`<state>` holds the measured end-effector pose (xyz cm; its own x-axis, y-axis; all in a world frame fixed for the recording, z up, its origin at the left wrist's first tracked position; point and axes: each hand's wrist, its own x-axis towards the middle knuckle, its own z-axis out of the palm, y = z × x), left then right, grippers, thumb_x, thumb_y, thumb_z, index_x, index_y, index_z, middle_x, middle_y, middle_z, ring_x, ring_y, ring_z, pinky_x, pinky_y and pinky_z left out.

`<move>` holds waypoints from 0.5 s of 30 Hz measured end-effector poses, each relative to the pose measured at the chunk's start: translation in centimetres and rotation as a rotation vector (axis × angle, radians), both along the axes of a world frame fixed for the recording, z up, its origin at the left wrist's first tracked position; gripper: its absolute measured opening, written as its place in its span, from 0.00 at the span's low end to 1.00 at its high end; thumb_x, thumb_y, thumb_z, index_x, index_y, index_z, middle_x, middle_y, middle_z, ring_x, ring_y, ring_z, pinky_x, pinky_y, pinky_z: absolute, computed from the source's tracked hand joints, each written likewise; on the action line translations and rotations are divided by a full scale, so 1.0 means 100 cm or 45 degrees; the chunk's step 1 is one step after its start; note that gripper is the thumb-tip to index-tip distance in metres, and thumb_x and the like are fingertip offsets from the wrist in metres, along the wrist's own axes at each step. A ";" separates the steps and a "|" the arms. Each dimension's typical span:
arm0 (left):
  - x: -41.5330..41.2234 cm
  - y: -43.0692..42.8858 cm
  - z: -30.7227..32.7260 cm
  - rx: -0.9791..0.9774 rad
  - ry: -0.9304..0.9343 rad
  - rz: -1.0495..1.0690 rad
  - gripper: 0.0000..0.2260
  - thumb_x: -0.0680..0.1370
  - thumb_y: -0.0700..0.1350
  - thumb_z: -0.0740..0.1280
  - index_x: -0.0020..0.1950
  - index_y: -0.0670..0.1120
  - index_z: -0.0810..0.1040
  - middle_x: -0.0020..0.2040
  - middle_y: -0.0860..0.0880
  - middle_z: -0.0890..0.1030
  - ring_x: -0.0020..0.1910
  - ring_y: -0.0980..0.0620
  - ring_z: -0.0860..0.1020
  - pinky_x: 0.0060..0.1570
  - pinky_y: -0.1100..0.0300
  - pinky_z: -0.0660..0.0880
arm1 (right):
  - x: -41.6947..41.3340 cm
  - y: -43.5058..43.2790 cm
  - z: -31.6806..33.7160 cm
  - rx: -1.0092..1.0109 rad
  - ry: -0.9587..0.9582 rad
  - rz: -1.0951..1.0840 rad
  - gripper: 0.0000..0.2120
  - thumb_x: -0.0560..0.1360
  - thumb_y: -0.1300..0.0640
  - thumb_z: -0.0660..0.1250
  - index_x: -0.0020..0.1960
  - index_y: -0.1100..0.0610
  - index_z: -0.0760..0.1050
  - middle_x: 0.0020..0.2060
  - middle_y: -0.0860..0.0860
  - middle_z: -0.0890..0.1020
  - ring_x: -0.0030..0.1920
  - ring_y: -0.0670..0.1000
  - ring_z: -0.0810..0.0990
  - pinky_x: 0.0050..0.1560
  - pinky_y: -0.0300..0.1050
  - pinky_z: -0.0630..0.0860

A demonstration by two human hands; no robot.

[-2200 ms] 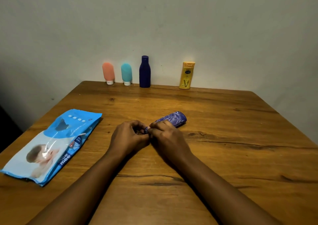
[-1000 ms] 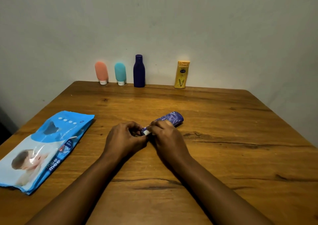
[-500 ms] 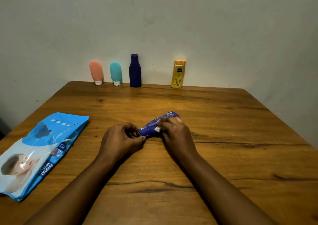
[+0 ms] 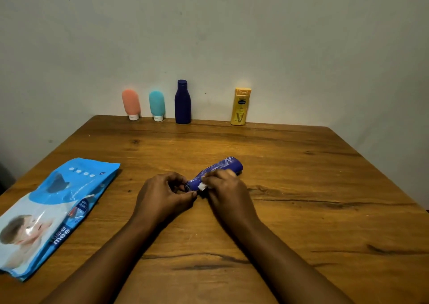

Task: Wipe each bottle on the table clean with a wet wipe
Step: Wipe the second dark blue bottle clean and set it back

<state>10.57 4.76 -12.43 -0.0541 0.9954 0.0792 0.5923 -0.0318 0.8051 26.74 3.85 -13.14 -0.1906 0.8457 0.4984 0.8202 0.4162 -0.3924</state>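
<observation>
The purple patterned plastic bottle lies on its side in the middle of the wooden table, its length open to rubbing. The left hand curls round its cap end, likely to stop it rolling, while the right hand, close beside, pinches a small folded white wet wipe against its body. A coral tube, teal tube, navy bottle and yellow bottle stand by the wall; the blue wipe pack lies within reach
</observation>
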 end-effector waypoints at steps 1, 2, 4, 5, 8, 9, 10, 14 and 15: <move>0.000 0.001 0.000 -0.004 0.013 0.001 0.13 0.64 0.50 0.80 0.46 0.55 0.82 0.37 0.55 0.84 0.38 0.57 0.82 0.41 0.47 0.82 | 0.009 0.007 -0.001 -0.015 0.029 -0.090 0.12 0.74 0.63 0.66 0.56 0.56 0.79 0.52 0.50 0.79 0.52 0.49 0.75 0.49 0.36 0.69; -0.001 0.001 -0.001 -0.007 0.022 0.001 0.13 0.65 0.50 0.80 0.47 0.55 0.82 0.38 0.55 0.84 0.38 0.57 0.82 0.41 0.46 0.82 | 0.018 0.012 -0.001 -0.023 0.048 -0.175 0.12 0.74 0.63 0.65 0.56 0.56 0.79 0.52 0.49 0.79 0.53 0.48 0.75 0.50 0.34 0.67; 0.000 0.002 0.000 -0.012 0.032 -0.004 0.14 0.65 0.49 0.80 0.47 0.55 0.81 0.38 0.55 0.83 0.39 0.57 0.82 0.42 0.47 0.82 | 0.026 0.017 -0.002 -0.031 0.069 -0.261 0.12 0.74 0.63 0.66 0.56 0.56 0.79 0.52 0.49 0.80 0.53 0.48 0.75 0.51 0.34 0.67; 0.000 0.002 0.000 -0.014 0.044 -0.005 0.14 0.65 0.49 0.80 0.47 0.55 0.81 0.39 0.55 0.83 0.40 0.57 0.82 0.43 0.47 0.82 | 0.024 0.017 -0.001 -0.021 0.064 -0.248 0.12 0.74 0.63 0.66 0.56 0.56 0.79 0.51 0.50 0.80 0.53 0.49 0.75 0.51 0.36 0.69; 0.002 0.000 0.002 0.012 0.046 -0.014 0.14 0.65 0.48 0.80 0.47 0.55 0.80 0.40 0.55 0.82 0.40 0.56 0.80 0.43 0.47 0.81 | -0.002 0.003 0.005 0.011 0.008 -0.073 0.11 0.74 0.63 0.67 0.55 0.57 0.80 0.52 0.50 0.80 0.52 0.50 0.76 0.49 0.41 0.74; 0.002 0.000 0.003 0.027 0.035 -0.019 0.14 0.65 0.48 0.79 0.46 0.55 0.80 0.39 0.55 0.82 0.39 0.56 0.81 0.43 0.48 0.81 | -0.011 -0.004 0.006 0.025 -0.015 -0.009 0.11 0.73 0.62 0.68 0.54 0.57 0.80 0.51 0.51 0.80 0.51 0.51 0.76 0.47 0.43 0.76; 0.001 -0.001 0.003 0.040 0.026 -0.022 0.13 0.64 0.48 0.79 0.45 0.54 0.80 0.39 0.55 0.83 0.38 0.56 0.81 0.42 0.49 0.81 | -0.016 -0.009 0.006 0.035 -0.043 0.035 0.10 0.72 0.62 0.69 0.53 0.57 0.80 0.50 0.51 0.80 0.50 0.51 0.76 0.45 0.44 0.76; 0.001 0.000 0.003 0.035 0.046 -0.023 0.15 0.65 0.46 0.80 0.47 0.54 0.80 0.40 0.55 0.82 0.39 0.55 0.80 0.42 0.49 0.81 | -0.001 0.001 0.007 -0.015 -0.002 -0.077 0.11 0.74 0.63 0.66 0.56 0.57 0.79 0.53 0.51 0.79 0.53 0.49 0.75 0.50 0.42 0.75; 0.001 0.000 0.003 0.031 0.054 -0.028 0.15 0.65 0.45 0.80 0.47 0.54 0.80 0.40 0.56 0.81 0.39 0.55 0.80 0.42 0.50 0.81 | 0.005 0.005 0.007 -0.025 0.019 -0.133 0.12 0.75 0.63 0.65 0.57 0.57 0.78 0.54 0.50 0.79 0.54 0.49 0.74 0.51 0.41 0.73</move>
<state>10.63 4.77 -12.17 -0.0286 0.9941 0.1050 0.6249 -0.0642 0.7781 27.23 4.36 -12.45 -0.0941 0.8702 0.4836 0.8528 0.3211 -0.4119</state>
